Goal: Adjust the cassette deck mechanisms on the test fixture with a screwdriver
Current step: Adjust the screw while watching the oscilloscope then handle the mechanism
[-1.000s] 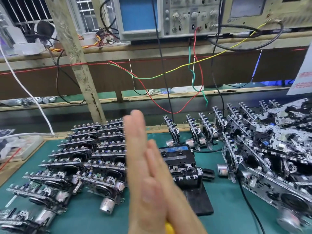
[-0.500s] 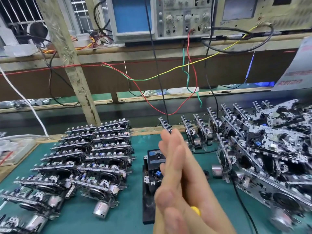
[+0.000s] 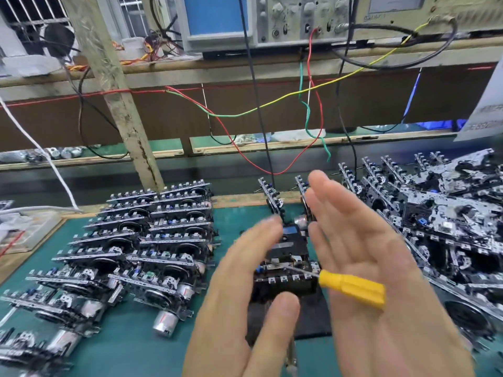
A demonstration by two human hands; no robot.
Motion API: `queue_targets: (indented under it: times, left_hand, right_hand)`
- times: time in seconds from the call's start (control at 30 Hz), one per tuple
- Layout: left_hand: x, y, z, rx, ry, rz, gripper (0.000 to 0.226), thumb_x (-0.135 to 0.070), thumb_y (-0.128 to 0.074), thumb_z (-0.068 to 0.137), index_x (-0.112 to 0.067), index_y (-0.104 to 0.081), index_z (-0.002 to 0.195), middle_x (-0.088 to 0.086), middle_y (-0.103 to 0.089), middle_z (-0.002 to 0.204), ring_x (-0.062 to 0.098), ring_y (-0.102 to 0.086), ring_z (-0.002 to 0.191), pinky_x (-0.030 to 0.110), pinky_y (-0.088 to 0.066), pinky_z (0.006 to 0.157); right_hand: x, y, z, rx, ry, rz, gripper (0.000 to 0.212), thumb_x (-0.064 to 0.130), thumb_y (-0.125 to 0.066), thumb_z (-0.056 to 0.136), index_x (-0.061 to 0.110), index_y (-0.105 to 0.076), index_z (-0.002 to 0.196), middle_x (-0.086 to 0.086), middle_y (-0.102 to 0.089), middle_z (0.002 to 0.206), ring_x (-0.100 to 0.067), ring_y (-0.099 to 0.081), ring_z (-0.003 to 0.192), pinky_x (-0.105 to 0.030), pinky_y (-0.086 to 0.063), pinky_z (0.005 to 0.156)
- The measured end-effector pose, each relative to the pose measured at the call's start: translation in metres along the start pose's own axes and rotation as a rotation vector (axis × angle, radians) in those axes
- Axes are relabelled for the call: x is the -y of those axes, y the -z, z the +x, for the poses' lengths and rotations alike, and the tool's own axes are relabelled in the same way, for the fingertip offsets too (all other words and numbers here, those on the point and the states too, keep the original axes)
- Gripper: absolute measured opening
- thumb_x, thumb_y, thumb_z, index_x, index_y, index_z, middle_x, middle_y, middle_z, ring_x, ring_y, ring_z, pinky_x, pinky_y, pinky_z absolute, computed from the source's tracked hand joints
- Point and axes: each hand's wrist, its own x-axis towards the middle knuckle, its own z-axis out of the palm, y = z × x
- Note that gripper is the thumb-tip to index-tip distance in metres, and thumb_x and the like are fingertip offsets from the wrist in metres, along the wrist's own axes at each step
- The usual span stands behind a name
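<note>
My left hand (image 3: 239, 295) and my right hand (image 3: 362, 248) are raised in front of me, palms facing each other with a gap between them and fingers straight. A yellow-handled screwdriver (image 3: 353, 289) lies across my right palm, its thin metal shaft pointing left toward the fixture. Behind and between the hands stands the black test fixture (image 3: 285, 284) with a cassette deck mechanism (image 3: 285, 240) mounted on it, partly hidden by my fingers. My left hand holds nothing.
Stacked rows of cassette mechanisms (image 3: 141, 240) cover the green mat (image 3: 130, 336) at left; a loose pile of mechanisms (image 3: 449, 227) fills the right. A few mechanisms (image 3: 272, 200) stand on edge behind the fixture. Wires hang from an oscilloscope (image 3: 245, 20) on the shelf; a wooden post (image 3: 117, 104) stands back left.
My hands were pressed together palm to palm; they have now parted, uncovering the screwdriver on my right palm and the fixture behind.
</note>
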Motion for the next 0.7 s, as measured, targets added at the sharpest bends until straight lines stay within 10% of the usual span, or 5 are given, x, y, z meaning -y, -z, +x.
queue_targets:
  times: [0.17,0.43,0.53,0.63,0.7]
  left_hand:
    - [0.023,0.005,-0.024,0.041,0.011,0.144,0.018,-0.032,-0.052,0.095,-0.036,-0.068,0.101,-0.017,-0.066,0.089,0.000,-0.063,0.085,0.013,-0.047,0.077]
    - [0.037,0.009,-0.022,0.159,0.289,-0.019,0.019,-0.042,-0.050,0.094,-0.040,-0.068,0.100,-0.012,-0.066,0.078,0.011,-0.063,0.076,0.022,-0.047,0.068]
    - [0.043,0.016,-0.013,0.167,0.236,-0.039,0.020,-0.031,-0.057,0.094,-0.039,-0.069,0.109,-0.018,-0.069,0.098,0.006,-0.066,0.093,0.017,-0.048,0.081]
    - [0.059,0.025,-0.006,0.192,0.179,0.170,0.047,-0.024,-0.064,0.091,-0.032,-0.055,0.136,-0.020,-0.052,0.138,0.003,-0.046,0.133,0.020,-0.036,0.108]
    - [0.068,0.025,-0.003,0.320,0.250,0.296,0.068,-0.026,-0.072,0.087,-0.035,-0.041,0.147,-0.015,-0.028,0.159,0.002,-0.022,0.148,0.025,-0.022,0.120]
  right_hand:
    - [-0.002,0.043,-0.006,0.076,-0.015,-0.352,0.031,0.045,-0.054,0.084,0.034,-0.080,0.095,0.013,-0.074,0.106,-0.004,-0.067,0.103,-0.032,-0.052,0.081]
    - [0.000,0.062,-0.004,0.254,-0.012,-0.541,0.017,0.038,-0.071,0.081,0.025,-0.072,0.092,0.007,-0.061,0.068,-0.007,-0.055,0.061,-0.015,-0.048,0.060]
    - [0.002,0.070,0.008,0.240,0.016,-0.600,0.022,0.049,-0.068,0.087,0.028,-0.069,0.091,0.010,-0.064,0.077,-0.005,-0.059,0.071,-0.019,-0.052,0.073]
    - [0.009,0.082,0.023,0.081,0.026,-0.667,0.021,0.048,-0.057,0.097,0.031,-0.066,0.089,0.012,-0.070,0.096,-0.009,-0.068,0.095,-0.054,-0.050,0.099]
    - [0.006,0.088,0.028,0.118,0.009,-0.873,0.024,0.048,-0.048,0.097,0.034,-0.067,0.096,0.018,-0.069,0.103,0.000,-0.064,0.102,-0.035,-0.047,0.099]
